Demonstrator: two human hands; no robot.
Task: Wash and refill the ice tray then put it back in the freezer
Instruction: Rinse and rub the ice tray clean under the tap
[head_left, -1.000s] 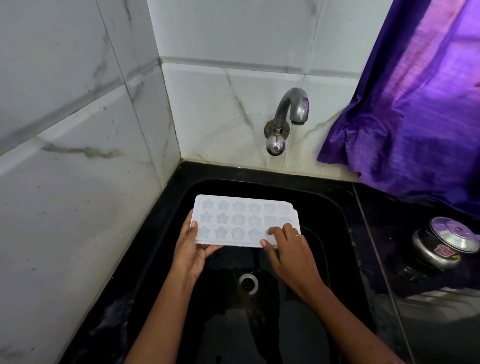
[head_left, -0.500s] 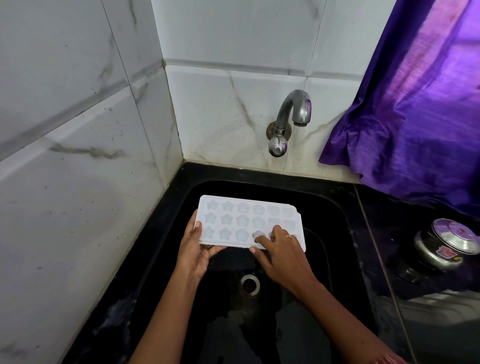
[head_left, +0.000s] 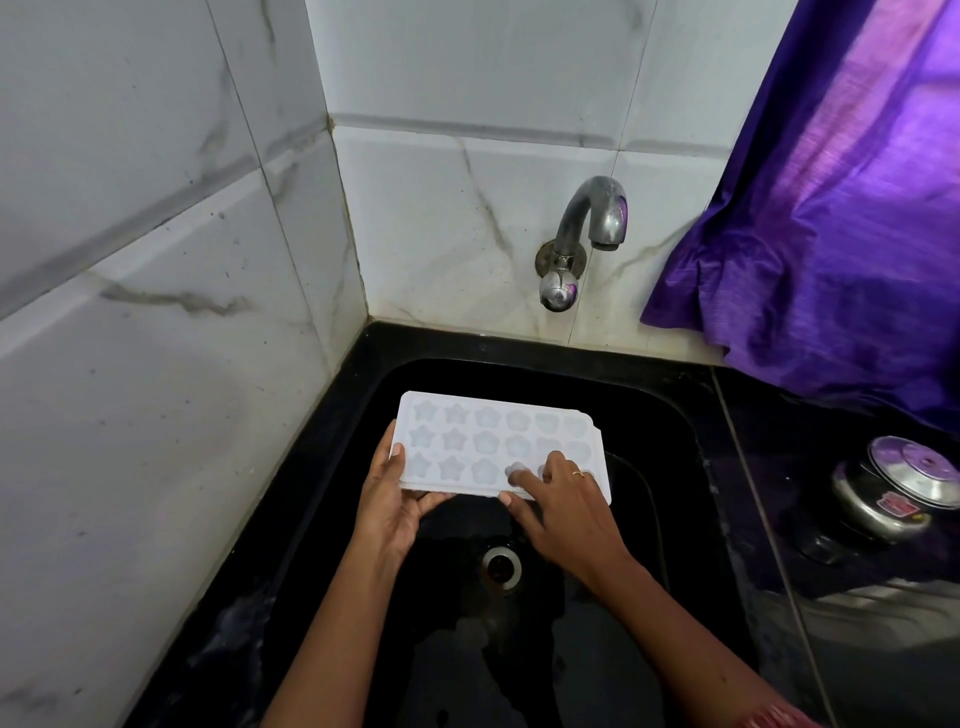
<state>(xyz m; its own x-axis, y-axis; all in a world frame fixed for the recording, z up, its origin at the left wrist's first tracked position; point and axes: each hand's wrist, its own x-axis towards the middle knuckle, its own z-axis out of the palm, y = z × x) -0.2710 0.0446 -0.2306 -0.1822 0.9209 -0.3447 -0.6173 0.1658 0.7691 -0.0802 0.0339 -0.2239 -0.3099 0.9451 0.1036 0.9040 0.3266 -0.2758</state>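
Note:
A white ice tray (head_left: 488, 431) with star and flower shaped cells hangs level over the black sink (head_left: 670, 431). My left hand (head_left: 395, 499) grips its near left corner, thumb on top and fingers under. On the tray's near right part lies my right hand (head_left: 563, 504), a ring on one finger, fingertips pressed into the cells of the front row. Above the sink's back edge the metal tap (head_left: 587, 228) sticks out of the wall; no water runs from it.
The drain (head_left: 501, 566) sits in the wet sink floor below the tray. White marble tiles close in the left and back. A purple curtain (head_left: 831, 208) hangs at right over the black counter, where a steel pressure cooker (head_left: 893, 493) stands.
My right hand's fingers have slid left along the tray's front row of cells. The tray and my left hand have stayed about where they were.

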